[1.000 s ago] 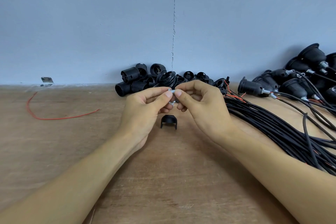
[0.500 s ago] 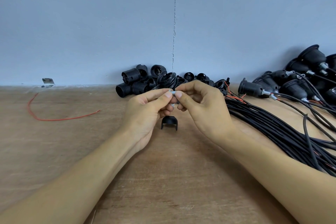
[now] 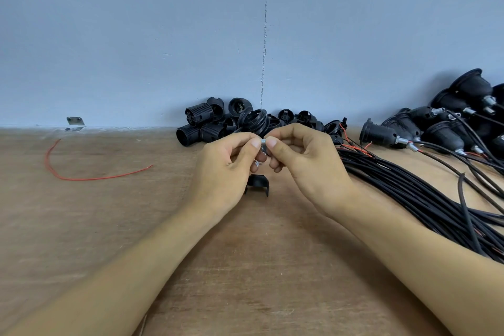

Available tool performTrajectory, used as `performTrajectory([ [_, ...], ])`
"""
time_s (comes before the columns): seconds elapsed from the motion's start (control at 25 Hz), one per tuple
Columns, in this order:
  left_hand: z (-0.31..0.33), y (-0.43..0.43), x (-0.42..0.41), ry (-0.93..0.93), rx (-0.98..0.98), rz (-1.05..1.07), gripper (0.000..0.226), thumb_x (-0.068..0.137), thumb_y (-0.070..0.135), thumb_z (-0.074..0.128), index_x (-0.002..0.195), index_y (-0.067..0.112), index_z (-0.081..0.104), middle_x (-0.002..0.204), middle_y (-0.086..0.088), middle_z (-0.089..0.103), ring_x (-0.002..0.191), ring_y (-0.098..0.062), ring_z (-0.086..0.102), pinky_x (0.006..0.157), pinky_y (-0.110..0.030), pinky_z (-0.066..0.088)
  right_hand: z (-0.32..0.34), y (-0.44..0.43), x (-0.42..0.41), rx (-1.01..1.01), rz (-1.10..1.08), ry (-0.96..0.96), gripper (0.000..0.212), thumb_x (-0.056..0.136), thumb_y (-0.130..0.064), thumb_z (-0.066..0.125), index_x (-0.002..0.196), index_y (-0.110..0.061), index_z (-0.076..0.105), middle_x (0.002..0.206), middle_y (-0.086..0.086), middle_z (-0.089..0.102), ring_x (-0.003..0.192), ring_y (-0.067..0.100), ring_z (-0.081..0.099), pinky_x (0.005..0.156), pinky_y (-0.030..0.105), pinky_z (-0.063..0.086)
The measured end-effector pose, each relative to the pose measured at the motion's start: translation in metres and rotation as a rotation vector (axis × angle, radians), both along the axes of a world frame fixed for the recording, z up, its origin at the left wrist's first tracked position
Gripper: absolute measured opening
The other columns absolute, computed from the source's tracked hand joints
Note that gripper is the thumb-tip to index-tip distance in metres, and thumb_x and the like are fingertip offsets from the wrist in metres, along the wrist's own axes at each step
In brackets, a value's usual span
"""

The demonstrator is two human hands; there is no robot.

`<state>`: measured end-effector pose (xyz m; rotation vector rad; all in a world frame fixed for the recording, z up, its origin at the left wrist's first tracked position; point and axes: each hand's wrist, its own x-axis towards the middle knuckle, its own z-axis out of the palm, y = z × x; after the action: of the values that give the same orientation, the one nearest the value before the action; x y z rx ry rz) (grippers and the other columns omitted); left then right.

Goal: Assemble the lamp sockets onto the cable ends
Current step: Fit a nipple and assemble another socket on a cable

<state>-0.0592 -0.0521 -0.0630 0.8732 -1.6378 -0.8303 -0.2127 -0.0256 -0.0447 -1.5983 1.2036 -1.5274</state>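
Note:
My left hand (image 3: 227,169) and my right hand (image 3: 305,161) meet above the wooden table (image 3: 245,267), thumbs and forefingers pinching one small silver metal fitting (image 3: 263,142) between them. More bits of metal show under the left fingers, mostly hidden. Just below the hands a small black socket cap (image 3: 257,185) stands on the table. Behind the hands, against the wall, lies a pile of loose black socket parts (image 3: 218,123). A thick bundle of black cables (image 3: 425,199) runs from behind my right hand to the lower right.
Several assembled black sockets on cables (image 3: 436,128) are heaped at the far right. A loose red wire (image 3: 81,176) curves on the table at the left. A small metal bracket (image 3: 75,121) sits at the wall's foot, far left. The blue wall closes the table's back edge.
Both hands stay together on the small metal fitting, with only slight finger shifts. The black cap under them has not moved.

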Motion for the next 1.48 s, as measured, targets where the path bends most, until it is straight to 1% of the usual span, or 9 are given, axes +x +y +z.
performTrajectory([
  [0.24, 0.0041, 0.0012, 0.0003, 0.101, 0.033, -0.034, 0.027, 0.098, 0.012, 0.066, 0.087, 0.032, 0.079, 0.081, 0.005, 0.077, 0.065, -0.002, 0.064, 0.061, -0.013, 0.050, -0.0020, -0.0017, -0.0028, 0.030, -0.006, 0.022, 0.010, 0.097, -0.017, 0.064, 0.094, -0.009, 0.068, 0.075, 0.021, 0.069, 0.059, 0.016, 0.060, 0.061, 0.031, 0.053],
  [0.56, 0.0052, 0.0070, -0.0034, 0.035, -0.167, 0.079, 0.036, 0.090, 0.007, 0.075, 0.095, 0.043, 0.072, 0.088, 0.022, 0.076, 0.081, 0.002, 0.072, 0.073, -0.009, 0.053, 0.0029, -0.0034, 0.0022, 0.298, 0.150, -0.358, 0.025, 0.099, -0.021, 0.061, 0.078, -0.007, 0.063, 0.063, 0.000, 0.058, 0.050, 0.011, 0.051, 0.050, 0.023, 0.046],
  [0.68, 0.0036, 0.0083, -0.0023, -0.014, -0.224, 0.114, 0.038, 0.090, 0.008, 0.075, 0.096, 0.045, 0.072, 0.089, 0.024, 0.075, 0.082, 0.001, 0.071, 0.073, -0.014, 0.054, 0.0035, -0.0023, -0.0002, 0.315, 0.115, -0.242, 0.030, 0.098, -0.030, 0.061, 0.082, -0.005, 0.064, 0.060, 0.000, 0.055, 0.045, 0.012, 0.047, 0.047, 0.024, 0.042],
  [0.8, 0.0015, 0.0066, -0.0011, -0.039, -0.239, 0.119, 0.027, 0.090, 0.009, 0.076, 0.100, 0.034, 0.077, 0.090, 0.019, 0.076, 0.082, 0.000, 0.072, 0.073, -0.018, 0.057, 0.0024, -0.0023, -0.0027, 0.290, 0.077, -0.088, 0.036, 0.100, -0.036, 0.058, 0.081, -0.007, 0.062, 0.057, -0.001, 0.048, 0.043, 0.012, 0.039, 0.046, 0.025, 0.034],
  [1.0, 0.0023, 0.0046, -0.0014, -0.016, -0.180, 0.094, 0.023, 0.092, 0.011, 0.074, 0.106, 0.028, 0.079, 0.091, 0.016, 0.078, 0.084, 0.000, 0.073, 0.076, -0.017, 0.057, 0.0005, -0.0029, 0.0012, 0.230, -0.005, 0.095, 0.047, 0.102, -0.046, 0.045, 0.064, -0.020, 0.040, 0.051, -0.006, 0.030, 0.046, 0.014, 0.024, 0.052, 0.032, 0.023],
  [1.12, 0.0033, 0.0043, -0.0010, 0.005, -0.149, 0.054, 0.027, 0.092, 0.011, 0.074, 0.102, 0.036, 0.076, 0.091, 0.015, 0.078, 0.085, -0.004, 0.074, 0.078, -0.022, 0.058, 0.0018, -0.0017, 0.0013, 0.208, -0.017, 0.118, 0.050, 0.103, -0.047, 0.043, 0.062, -0.019, 0.038, 0.050, -0.006, 0.029, 0.045, 0.014, 0.025, 0.051, 0.030, 0.024],
  [1.28, 0.0005, 0.0064, -0.0009, -0.054, -0.213, 0.075, 0.025, 0.090, 0.014, 0.076, 0.109, 0.031, 0.078, 0.096, 0.019, 0.077, 0.091, -0.003, 0.073, 0.082, -0.019, 0.056, 0.0067, 0.0005, -0.0007, 0.399, 0.098, -0.090, 0.054, 0.103, -0.050, 0.042, 0.059, -0.020, 0.030, 0.052, -0.002, 0.019, 0.041, 0.015, 0.019, 0.047, 0.025, 0.017],
  [1.4, 0.0000, 0.0069, -0.0024, -0.029, -0.192, 0.085, 0.026, 0.090, 0.013, 0.076, 0.105, 0.034, 0.077, 0.093, 0.020, 0.076, 0.089, -0.001, 0.072, 0.080, -0.016, 0.055, 0.0059, -0.0010, -0.0016, 0.424, 0.080, -0.052, 0.065, 0.099, -0.064, 0.036, 0.059, -0.014, 0.045, 0.048, 0.001, 0.032, 0.037, 0.015, 0.028, 0.044, 0.023, 0.023],
  [1.48, 0.0001, 0.0055, -0.0021, 0.016, -0.155, 0.089, 0.029, 0.090, 0.009, 0.075, 0.102, 0.035, 0.076, 0.091, 0.019, 0.077, 0.086, -0.002, 0.073, 0.077, -0.015, 0.055, 0.0039, -0.0028, -0.0038, 0.400, 0.052, -0.080, 0.063, 0.098, -0.065, 0.038, 0.074, -0.011, 0.060, 0.054, 0.005, 0.051, 0.037, 0.016, 0.037, 0.042, 0.023, 0.030],
])
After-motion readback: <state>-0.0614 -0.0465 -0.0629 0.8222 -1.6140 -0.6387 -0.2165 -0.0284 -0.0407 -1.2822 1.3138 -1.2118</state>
